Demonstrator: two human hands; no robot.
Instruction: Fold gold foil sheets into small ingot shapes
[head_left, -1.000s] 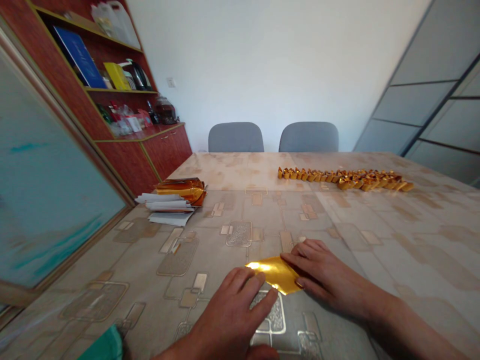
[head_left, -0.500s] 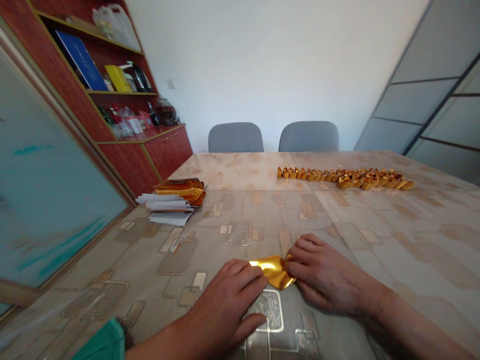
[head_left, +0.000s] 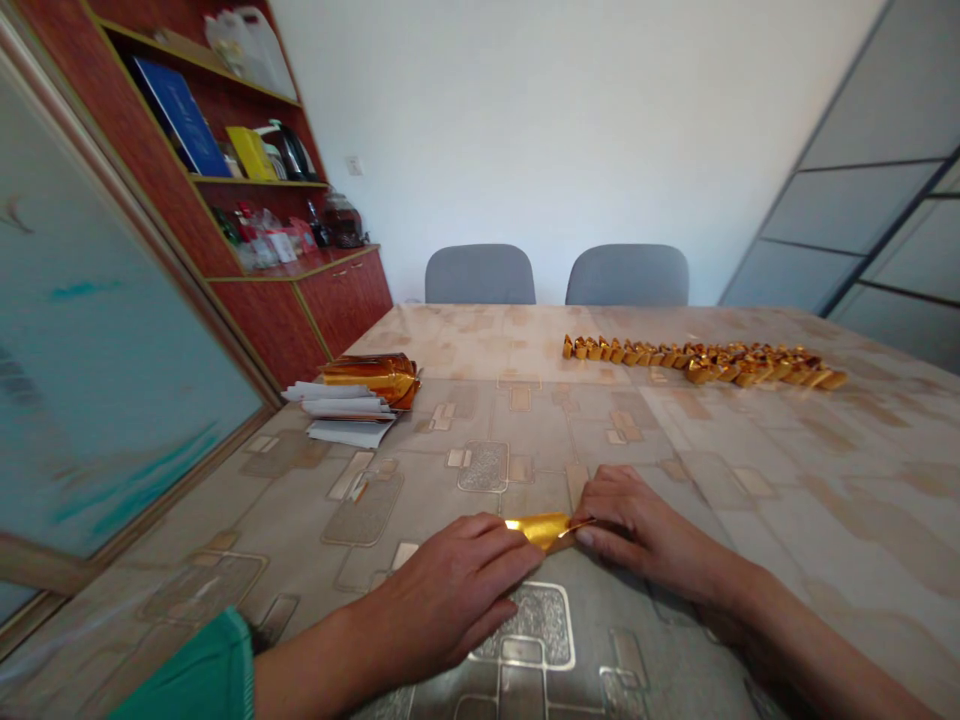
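Reddish-brown wood fills the left of the room: a tall shelf cabinet [head_left: 345, 300] stands against a white wall [head_left: 570, 120], holding a blue binder [head_left: 180, 118], a yellow box [head_left: 251, 153] and assorted bottles [head_left: 259, 240]. A teal-streaked glass panel [head_left: 120, 350] rises at the near left, and grey paneled partitions [head_left: 847, 210] line the right. Two grey chairs [head_left: 480, 275] stand beyond the far edge of a long table [head_left: 787, 470] with a beige patterned cover.

Toward the far right of the table, a long row of folded gold foil ingots [head_left: 697, 362] runs sideways, bunching at its right end. Toward the left, a rolled bundle of amber foil [head_left: 371, 378] lies against a stack of white paper slips [head_left: 337, 412].

At the near edge, the left hand [head_left: 457, 595] lies low with its fingers together, their tips on the left end of a narrow folded gold foil strip [head_left: 541, 530]. A green sleeve [head_left: 187, 675] covers that arm further back. The right hand [head_left: 645, 530] pinches the strip's pointed right end between thumb and fingers. The strip lies between the hands, just above a silver-patterned square [head_left: 525, 625] on the cover.
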